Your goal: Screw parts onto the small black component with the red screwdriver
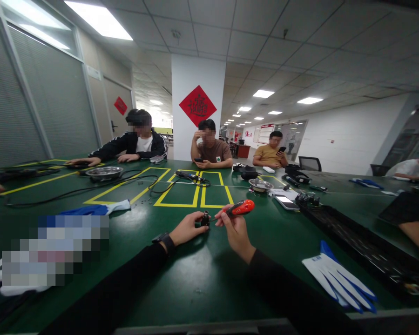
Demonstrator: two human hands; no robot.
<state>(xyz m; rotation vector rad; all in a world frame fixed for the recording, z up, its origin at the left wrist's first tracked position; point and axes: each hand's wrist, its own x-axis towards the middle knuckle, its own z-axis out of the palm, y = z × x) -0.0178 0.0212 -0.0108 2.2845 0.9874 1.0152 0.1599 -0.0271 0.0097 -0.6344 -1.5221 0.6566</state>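
Near the middle of the green table [181, 256], my left hand [186, 229] grips a small black cylindrical part [205, 218] with a metal-looking top, held upright at the tabletop. My right hand [235, 231] is closed around a red-and-black screwdriver [242, 207]. Its handle points up and to the right, and its thin shaft runs left toward the black part. Whether the tip touches the part is too small to tell. A dark band [165, 241] circles my left wrist.
White-and-blue gloves [335, 274] lie at right beside a long black tray [363, 246] of parts. Metal bowls [104, 173] [260, 185], a phone [285, 202] and a cabled tool [190, 175] lie farther back. Another blue glove [91, 209] is at left. Several people sit around the table.
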